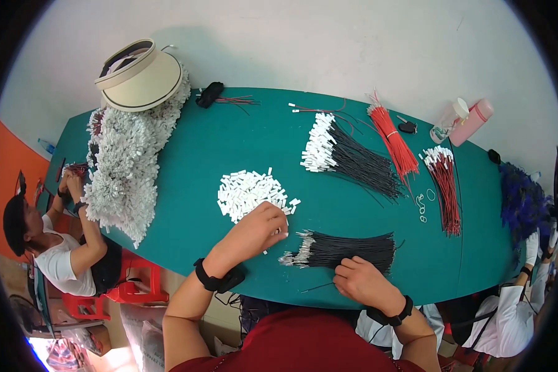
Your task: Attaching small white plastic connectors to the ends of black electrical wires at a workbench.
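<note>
Nearest the camera, the right hand [361,280] rests on the near edge of the green bench [229,142], its fingers curled together against the near side of a bundle of black wires [347,249]. That bundle lies flat, running left to right, with bare metal tips at its left end. Whether the fingers pinch a single wire cannot be told.

The left hand [260,226] reaches further in, fingers bunched together at the near right edge of a loose pile of small white connectors [249,193], the fingertips pressed down among the pieces. Both wrists carry black bands.

Beyond, near the middle of the bench, lies a second bundle of black wires with white connectors fitted [347,155], fanned out at its left end. Just right of it sits a red wire bundle [394,141], and further right a bundle of dark red wires with white ends [445,186], with a few small white rings [423,204] between them.

On the left, a large heap of white-tipped finished wires [133,155] carries a cream sun visor [139,77]. At the far right stand a pink bottle [472,121] and a clear spray bottle [447,121]. A person in a white shirt [59,248] works at the left end; another person's gloved hand [532,248] shows at the right, beside a heap of blue wires [524,201].
</note>
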